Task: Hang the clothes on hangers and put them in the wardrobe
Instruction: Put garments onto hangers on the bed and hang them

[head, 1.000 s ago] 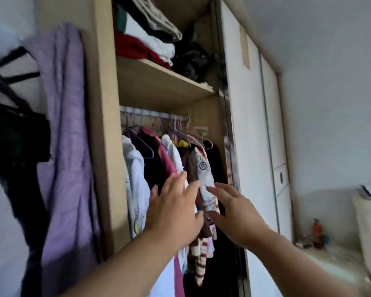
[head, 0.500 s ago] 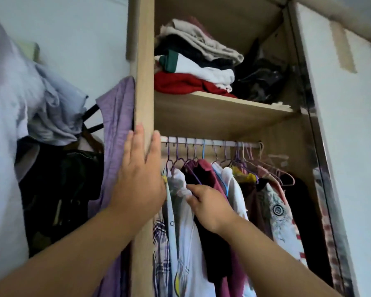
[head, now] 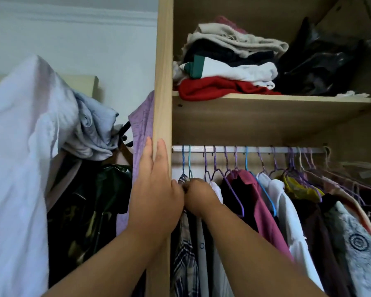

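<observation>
Right hand [head: 198,197] grips plaid shirt [head: 183,254], beside left hand [head: 156,189].

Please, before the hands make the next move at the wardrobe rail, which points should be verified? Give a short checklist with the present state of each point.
1. Left hand braced: ok, fingers straight against the front edge of the wardrobe side panel.
2. Right hand has a firm hold: cannot tell; it is curled into the hanging clothes at the left end of the rail, and what it holds is hidden.
3. Hanger hooks seated on the rail: ok for those in view.
4. Room on the rail: ok toward the left, crowded at the right.
5. Folded clothes rest on the shelf: ok.
</observation>
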### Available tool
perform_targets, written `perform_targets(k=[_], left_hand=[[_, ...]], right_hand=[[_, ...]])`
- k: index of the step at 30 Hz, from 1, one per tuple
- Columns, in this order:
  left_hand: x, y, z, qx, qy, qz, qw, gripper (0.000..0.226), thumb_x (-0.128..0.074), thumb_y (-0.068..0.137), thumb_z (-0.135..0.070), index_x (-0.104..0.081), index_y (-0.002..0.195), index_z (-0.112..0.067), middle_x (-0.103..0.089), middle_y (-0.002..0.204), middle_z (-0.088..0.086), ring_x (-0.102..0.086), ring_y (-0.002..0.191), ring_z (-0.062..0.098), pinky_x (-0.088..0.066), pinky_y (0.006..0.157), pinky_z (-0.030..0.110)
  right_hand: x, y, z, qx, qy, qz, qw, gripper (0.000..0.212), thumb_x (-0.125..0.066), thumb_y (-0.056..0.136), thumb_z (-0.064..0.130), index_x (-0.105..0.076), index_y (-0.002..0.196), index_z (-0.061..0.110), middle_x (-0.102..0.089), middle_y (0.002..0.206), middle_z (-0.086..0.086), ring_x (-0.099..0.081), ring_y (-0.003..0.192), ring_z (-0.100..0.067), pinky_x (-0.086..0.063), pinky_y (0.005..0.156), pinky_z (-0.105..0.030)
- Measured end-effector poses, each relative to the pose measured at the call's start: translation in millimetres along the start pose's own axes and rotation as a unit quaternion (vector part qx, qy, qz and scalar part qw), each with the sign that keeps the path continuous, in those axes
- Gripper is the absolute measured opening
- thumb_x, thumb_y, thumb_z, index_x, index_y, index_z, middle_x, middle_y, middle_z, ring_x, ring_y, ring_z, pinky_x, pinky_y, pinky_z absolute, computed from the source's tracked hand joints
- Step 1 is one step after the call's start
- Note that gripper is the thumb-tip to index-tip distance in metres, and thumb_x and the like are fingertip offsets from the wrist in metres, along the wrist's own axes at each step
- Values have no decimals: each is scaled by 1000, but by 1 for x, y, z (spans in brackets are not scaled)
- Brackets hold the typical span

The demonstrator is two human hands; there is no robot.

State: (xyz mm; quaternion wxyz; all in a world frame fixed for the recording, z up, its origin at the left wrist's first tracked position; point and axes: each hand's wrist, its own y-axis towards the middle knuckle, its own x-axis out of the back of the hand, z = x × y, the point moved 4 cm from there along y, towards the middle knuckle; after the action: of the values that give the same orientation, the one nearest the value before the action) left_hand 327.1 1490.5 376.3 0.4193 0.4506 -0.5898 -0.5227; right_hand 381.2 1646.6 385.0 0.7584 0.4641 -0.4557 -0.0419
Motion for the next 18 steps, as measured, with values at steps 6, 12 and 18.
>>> perform_targets(k=[6, 12, 18], left_hand=[[0, -1, 2, -23, -26, 1, 999, 74, -53, 84, -5, -18, 149, -11, -11, 158, 4, -9, 142, 11, 6, 99, -2], [-2, -1, 4, -32, 1, -3, 999, 80, -56, 81, -6, -16, 150, -10, -10, 158, 6, -5, 138, 8, 7, 93, -9], [-3, -2, 7, 1, -4, 10, 1000, 82, -57, 80, -7, -16, 150, -15, -9, 159, 3, -13, 144, 12, -18, 102, 15]], right_hand=[[-16, 22, -14, -102, -106, 65, 987, 33, -45, 88, 22, -63, 115, 17, -62, 120, -5, -56, 113, -25, -38, 81, -29], [-5, 17, -26, -107, -115, 10, 988, 34, -41, 87, 7, -59, 115, 7, -53, 122, -13, -49, 117, -29, -45, 85, -36], [42, 8, -28, -138, -31, -74, 987, 27, -45, 85, 9, -63, 105, 9, -50, 118, -10, -54, 108, -31, -47, 86, -40]])
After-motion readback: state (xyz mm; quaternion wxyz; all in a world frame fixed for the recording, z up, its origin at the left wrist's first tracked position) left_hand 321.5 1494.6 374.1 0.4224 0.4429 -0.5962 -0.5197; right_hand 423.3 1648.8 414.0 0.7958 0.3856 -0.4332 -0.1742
